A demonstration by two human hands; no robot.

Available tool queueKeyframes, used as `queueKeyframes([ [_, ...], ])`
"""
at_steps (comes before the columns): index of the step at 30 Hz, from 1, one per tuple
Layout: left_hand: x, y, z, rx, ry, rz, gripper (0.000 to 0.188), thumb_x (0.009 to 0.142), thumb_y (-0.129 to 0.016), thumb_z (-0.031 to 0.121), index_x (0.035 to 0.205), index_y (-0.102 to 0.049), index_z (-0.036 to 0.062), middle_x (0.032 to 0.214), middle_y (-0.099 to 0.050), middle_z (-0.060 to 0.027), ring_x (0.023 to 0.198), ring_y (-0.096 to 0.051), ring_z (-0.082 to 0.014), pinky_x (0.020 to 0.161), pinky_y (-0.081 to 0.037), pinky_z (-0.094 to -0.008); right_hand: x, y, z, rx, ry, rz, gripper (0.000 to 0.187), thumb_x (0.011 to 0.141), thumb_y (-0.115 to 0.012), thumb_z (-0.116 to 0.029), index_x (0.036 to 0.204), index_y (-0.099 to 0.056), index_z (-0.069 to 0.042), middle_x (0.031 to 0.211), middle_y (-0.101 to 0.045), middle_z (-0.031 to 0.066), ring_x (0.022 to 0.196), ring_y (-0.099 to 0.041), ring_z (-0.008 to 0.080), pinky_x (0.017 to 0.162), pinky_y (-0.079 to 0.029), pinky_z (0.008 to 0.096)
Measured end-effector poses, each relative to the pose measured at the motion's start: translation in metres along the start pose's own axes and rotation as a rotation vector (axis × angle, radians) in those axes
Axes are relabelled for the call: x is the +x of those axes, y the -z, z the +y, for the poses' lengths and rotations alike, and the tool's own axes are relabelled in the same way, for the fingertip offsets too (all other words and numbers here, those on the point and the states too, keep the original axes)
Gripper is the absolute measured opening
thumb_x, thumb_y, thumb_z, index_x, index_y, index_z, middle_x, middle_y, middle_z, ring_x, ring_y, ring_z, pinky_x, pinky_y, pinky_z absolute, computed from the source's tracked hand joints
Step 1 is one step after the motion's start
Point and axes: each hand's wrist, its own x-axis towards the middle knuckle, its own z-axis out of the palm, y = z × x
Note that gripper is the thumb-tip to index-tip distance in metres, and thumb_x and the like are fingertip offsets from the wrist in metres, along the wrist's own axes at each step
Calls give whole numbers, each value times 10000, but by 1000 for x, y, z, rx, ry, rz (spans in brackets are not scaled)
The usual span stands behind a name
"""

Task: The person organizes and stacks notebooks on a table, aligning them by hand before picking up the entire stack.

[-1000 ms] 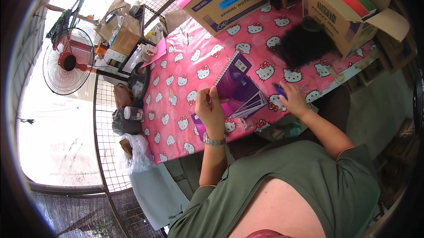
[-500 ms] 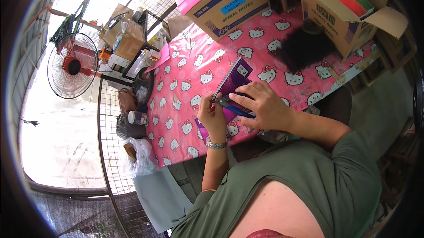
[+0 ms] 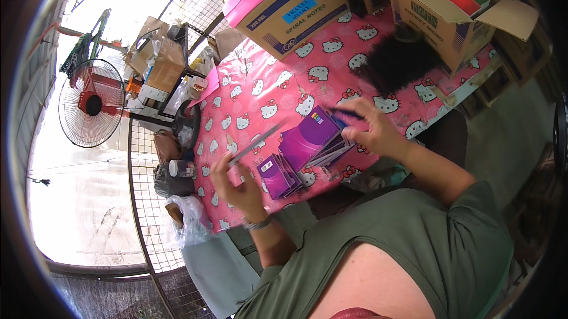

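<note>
My left hand [image 3: 236,186] is raised over the table's near left part, thumb and fingers pinched on a thin spiral notebook [image 3: 257,141]. The notebook is seen almost edge-on as a blurred grey strip. My right hand [image 3: 370,130] is closed around blue-handled pliers [image 3: 346,114], partly hidden by the fingers and smeared by motion. Beneath and between the hands lies a pile of purple notebooks [image 3: 307,138], its layers fanned out toward me. Left of it, nearer the table edge, rests a smaller purple stack [image 3: 274,177].
A pink patterned cloth covers the table [image 3: 319,75]. Cardboard cartons [image 3: 296,14] stand at the back, one an open box [image 3: 417,26] with colourful packs. A black bristly heap [image 3: 402,62] lies before it. A fan [image 3: 92,105] and a plastic bag [image 3: 189,218] are at left.
My hands have moved apart. The left carried the notebook leftward, away from the pliers; the right drew the pliers slightly right and up. Both purple stacks now show more fully.
</note>
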Motion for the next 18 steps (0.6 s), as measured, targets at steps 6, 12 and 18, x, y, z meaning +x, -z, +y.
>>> queueKeyframes([
  [6,-43,-23,-102,294,344,-544,221,877,-501,146,837,-689,36,809,-685,-183,779,-656,-353,752,-491,-484,-48,-1,145,-667,-266,-221,436,799,-696,-272,1177,-638,-60,1171,-599,160,1131,-559,358,988,-451,460],
  [12,-133,-79,-146,357,320,-715,268,790,-635,111,1052,-683,74,1170,-660,-151,1112,-598,-352,915,-487,-467,24,-5,174,-860,-99,39,332,820,-668,-246,1087,-629,-55,1099,-607,133,1072,-587,318,875,-517,448],
  [18,-43,-72,-63,65,107,-440,283,790,-659,47,1071,-664,69,1178,-640,-124,1062,-591,-328,901,-488,-449,55,10,224,-1200,-142,-63,189,850,-595,-175,966,-663,-42,1003,-637,118,981,-633,295,816,-548,409],
])
